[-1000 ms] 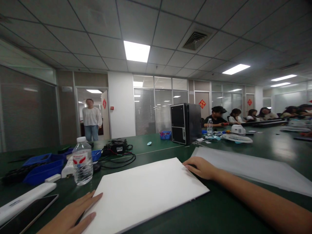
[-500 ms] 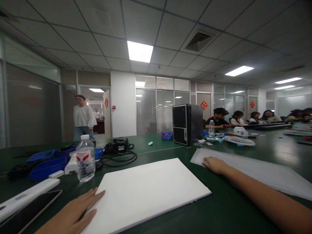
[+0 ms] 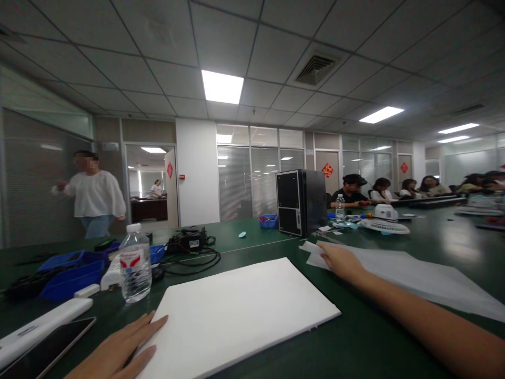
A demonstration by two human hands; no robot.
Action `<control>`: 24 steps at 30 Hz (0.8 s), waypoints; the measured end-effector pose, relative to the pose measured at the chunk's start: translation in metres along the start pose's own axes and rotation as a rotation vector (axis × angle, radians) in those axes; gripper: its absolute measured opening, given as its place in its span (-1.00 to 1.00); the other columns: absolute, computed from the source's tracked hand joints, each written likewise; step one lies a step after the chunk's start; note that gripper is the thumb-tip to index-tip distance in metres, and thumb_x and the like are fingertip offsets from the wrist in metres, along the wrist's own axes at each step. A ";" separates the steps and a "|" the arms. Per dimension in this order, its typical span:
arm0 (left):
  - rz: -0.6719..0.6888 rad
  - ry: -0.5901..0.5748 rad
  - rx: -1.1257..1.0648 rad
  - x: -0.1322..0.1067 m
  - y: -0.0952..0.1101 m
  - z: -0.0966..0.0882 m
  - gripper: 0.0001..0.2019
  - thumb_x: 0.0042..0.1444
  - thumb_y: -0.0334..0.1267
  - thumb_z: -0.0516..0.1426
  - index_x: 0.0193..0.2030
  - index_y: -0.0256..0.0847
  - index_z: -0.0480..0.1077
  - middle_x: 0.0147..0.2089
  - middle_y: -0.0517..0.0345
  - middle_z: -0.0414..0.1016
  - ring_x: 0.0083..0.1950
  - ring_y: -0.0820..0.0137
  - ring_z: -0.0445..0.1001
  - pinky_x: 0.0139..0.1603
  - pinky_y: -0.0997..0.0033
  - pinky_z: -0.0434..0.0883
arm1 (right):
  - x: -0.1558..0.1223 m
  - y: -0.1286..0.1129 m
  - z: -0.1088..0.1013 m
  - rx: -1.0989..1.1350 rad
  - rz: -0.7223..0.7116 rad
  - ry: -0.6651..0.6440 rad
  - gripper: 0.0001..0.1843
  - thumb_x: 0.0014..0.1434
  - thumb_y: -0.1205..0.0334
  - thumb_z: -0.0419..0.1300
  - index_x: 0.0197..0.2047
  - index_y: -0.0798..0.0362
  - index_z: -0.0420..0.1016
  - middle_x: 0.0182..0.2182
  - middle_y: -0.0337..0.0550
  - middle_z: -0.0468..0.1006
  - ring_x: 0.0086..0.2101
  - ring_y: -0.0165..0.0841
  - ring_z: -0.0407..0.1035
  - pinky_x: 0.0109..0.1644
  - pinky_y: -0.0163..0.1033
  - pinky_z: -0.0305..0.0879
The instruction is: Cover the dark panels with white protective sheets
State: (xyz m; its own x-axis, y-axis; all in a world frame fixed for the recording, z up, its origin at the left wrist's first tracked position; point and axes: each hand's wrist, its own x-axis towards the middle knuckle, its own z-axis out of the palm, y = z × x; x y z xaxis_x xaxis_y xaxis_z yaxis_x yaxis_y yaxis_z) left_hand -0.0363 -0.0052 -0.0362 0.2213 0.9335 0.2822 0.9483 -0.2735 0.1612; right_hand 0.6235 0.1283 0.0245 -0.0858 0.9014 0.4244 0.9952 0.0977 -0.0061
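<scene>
A flat white board or thick pad (image 3: 248,310) lies on the green table in front of me. My left hand (image 3: 120,347) rests at its left edge, fingers stretched out, with the fingertips on the white surface. To the right, my right hand (image 3: 342,262) pinches the near-left corner of a thin, translucent white paper sheet (image 3: 410,273). That sheet's held corner is lifted and creased, while the remainder spreads along the table behind my right forearm. My right fingertips are partly hidden.
A water bottle (image 3: 135,263) stands beyond my left hand, near blue bins (image 3: 73,279) and a phone (image 3: 47,347). Behind the board are a black adapter with cables (image 3: 189,239) and a black computer tower (image 3: 302,202). A white fan (image 3: 384,226) lies farther right. Several people sit beyond.
My right hand has closed on the sheet's corner, which is now raised and folded; before, the hand lay on it. The left hand stays at the board. A person in the background walked left.
</scene>
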 end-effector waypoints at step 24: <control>-0.030 -0.102 0.052 0.004 -0.020 0.010 -0.43 0.38 0.23 -0.15 0.47 0.28 0.06 0.54 0.40 0.02 0.55 0.17 0.04 0.52 -0.13 0.06 | -0.009 -0.019 0.005 0.140 -0.158 -0.210 -0.34 0.35 -0.19 -0.05 0.16 0.13 0.56 0.11 0.16 0.57 0.09 0.03 0.45 0.22 0.04 0.27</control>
State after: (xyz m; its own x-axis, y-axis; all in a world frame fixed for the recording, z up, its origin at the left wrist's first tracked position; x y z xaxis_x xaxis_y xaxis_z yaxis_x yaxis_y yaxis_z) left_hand -0.0522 0.0066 -0.0478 0.2125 0.9604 0.1800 0.9646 -0.2356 0.1182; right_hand 0.6054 0.1209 0.0163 -0.2617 0.9365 0.2335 0.9538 0.2879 -0.0857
